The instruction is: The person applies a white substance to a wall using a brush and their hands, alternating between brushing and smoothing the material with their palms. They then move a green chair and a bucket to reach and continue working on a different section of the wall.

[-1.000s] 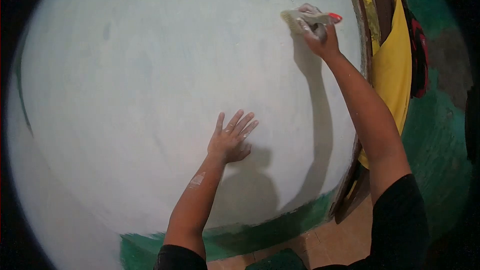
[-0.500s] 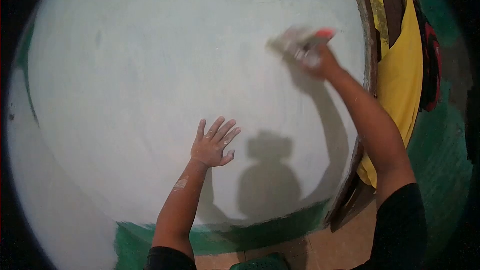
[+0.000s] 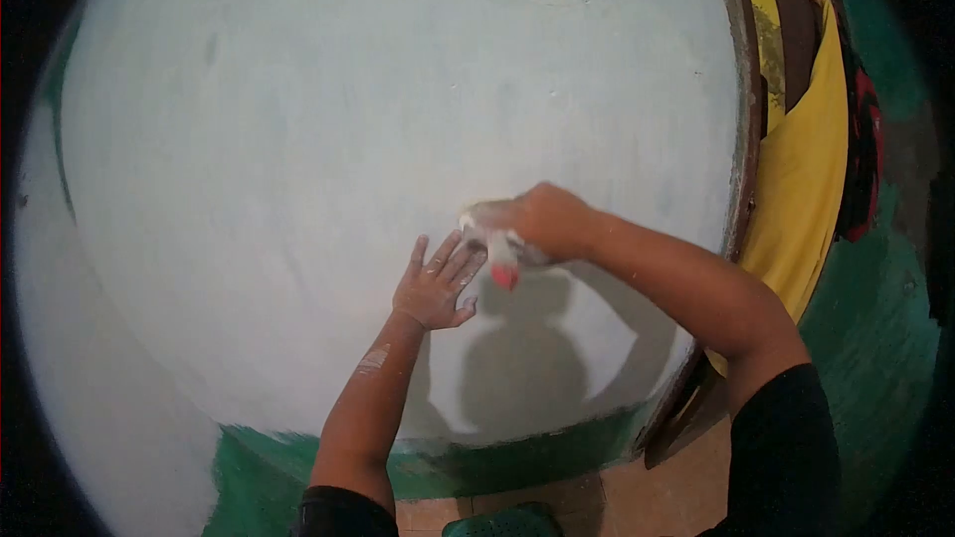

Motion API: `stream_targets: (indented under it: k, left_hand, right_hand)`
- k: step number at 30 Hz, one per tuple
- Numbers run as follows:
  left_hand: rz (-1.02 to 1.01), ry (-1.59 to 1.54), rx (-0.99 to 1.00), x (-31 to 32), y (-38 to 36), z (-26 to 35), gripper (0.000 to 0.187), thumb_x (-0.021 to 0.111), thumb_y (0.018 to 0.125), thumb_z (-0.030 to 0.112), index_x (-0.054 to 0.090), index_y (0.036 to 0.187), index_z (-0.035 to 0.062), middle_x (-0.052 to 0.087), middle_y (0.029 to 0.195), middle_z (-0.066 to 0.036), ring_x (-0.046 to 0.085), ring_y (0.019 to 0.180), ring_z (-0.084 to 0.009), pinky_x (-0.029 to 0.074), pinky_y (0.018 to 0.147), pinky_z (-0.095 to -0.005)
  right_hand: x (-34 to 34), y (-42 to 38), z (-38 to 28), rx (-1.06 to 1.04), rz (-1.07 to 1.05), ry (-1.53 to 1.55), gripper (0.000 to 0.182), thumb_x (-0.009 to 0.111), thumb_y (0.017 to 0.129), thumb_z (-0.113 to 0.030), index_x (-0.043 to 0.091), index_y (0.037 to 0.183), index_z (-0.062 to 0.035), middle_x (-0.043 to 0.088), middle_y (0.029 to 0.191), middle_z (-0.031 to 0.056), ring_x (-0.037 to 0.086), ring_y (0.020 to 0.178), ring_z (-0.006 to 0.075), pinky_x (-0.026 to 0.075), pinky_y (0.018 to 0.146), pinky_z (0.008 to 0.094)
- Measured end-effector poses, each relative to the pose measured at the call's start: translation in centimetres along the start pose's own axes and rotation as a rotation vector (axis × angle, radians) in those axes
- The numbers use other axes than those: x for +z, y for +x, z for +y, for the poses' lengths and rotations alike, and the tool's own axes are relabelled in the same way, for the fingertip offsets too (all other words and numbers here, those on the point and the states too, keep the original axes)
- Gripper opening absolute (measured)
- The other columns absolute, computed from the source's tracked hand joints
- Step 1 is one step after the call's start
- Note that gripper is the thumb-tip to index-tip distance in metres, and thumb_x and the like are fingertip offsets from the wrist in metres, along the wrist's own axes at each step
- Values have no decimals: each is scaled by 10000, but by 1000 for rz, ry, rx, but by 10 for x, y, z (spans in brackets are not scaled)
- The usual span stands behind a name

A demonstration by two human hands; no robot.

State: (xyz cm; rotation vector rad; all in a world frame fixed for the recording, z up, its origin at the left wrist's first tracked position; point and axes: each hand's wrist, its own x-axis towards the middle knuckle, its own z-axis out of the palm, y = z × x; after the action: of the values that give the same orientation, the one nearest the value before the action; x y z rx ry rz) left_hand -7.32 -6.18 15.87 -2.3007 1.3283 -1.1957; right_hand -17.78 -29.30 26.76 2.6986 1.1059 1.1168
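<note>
My left hand (image 3: 435, 285) lies with its fingers spread on the whitish wall (image 3: 328, 119); white smears mark its fingers and forearm. Close to those fingertips, on their upper right, my right hand (image 3: 542, 222) grips a whitish tool (image 3: 500, 251) with a red end (image 3: 505, 276) pointing down. Motion blur and my fingers hide much of the tool, so its exact kind is unclear. Its pale edge is at or near the wall surface.
A green painted band (image 3: 497, 465) runs along the wall's bottom above the tiled floor (image 3: 657, 487). At the right are a brown frame edge (image 3: 743, 139) and hanging yellow cloth (image 3: 806, 174). A green object (image 3: 507, 521) shows at the bottom.
My right hand has swept down and left with the tool, from the upper right to beside my left hand. The tool's red end has turned downward. My left hand keeps its spread pose.
</note>
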Motion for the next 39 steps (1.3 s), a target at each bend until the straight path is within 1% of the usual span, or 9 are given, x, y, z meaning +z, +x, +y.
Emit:
stream_targets:
  k: [9,12,15,20,23,27,29,35,39]
  left_hand:
    - [-99,39,35,-18,5,-3,774,525,786,588,252,1441,280,122,1526,76,150,1395,-150,112,1137,-509]
    - [-49,62,63,-14,4,-3,747,509,795,583,275,1434,276,172,1515,56,200,1379,-157,119,1132,-504]
    - [46,66,93,-7,3,-9,711,517,785,559,346,1400,246,297,1464,12,311,1324,-191,157,1112,-504]
    - [74,-214,158,6,-4,-5,650,594,709,402,502,1277,100,464,1313,-94,430,1193,-244,315,1016,-486]
    - [189,-222,187,4,-8,-2,652,580,715,356,470,1312,120,421,1374,-65,379,1263,-227,299,1050,-470]
    - [196,-279,181,6,-11,-2,695,572,691,288,429,1355,139,351,1451,-27,303,1347,-188,266,1090,-461]
    - [252,-304,183,11,-13,-4,708,575,678,276,428,1357,138,347,1456,-21,302,1350,-178,261,1093,-461]
    - [273,-349,183,16,-14,-4,716,624,690,302,417,1366,186,345,1460,-7,319,1342,-168,245,1098,-488]
    - [119,-268,164,9,-14,2,708,638,697,331,424,1357,190,364,1443,5,285,1356,-160,222,1109,-485]
  right_hand:
    - [-109,59,82,477,1110,202,498,721,719,-324,579,1068,1,650,1020,147,640,923,254,506,790,339]
    - [-60,51,89,479,761,-384,407,704,716,-297,621,1054,-87,659,930,171,652,800,305,531,705,373]
    - [13,53,5,85,318,-500,519,631,726,-170,541,1223,-285,461,1335,139,604,1041,287,550,673,402]
    - [26,66,-53,7,-314,40,491,659,680,-221,565,1160,-252,587,1170,107,621,944,280,519,715,385]
    - [-8,81,3,-175,-29,255,486,667,700,-187,560,1173,-157,590,1174,77,621,938,290,479,842,375]
    - [-79,72,162,406,761,225,697,772,682,-367,491,1236,-51,600,1138,125,607,1012,245,492,873,358]
    - [-120,80,78,318,878,-27,285,614,870,-139,555,1127,-31,634,1019,78,596,957,156,461,872,290]
    - [-3,3,41,316,138,-743,531,681,691,-154,556,1207,-164,578,1204,137,626,952,281,516,774,369]
    - [40,-30,-41,168,-281,-431,464,616,762,-180,542,1212,-270,396,1400,108,616,985,292,519,749,389]
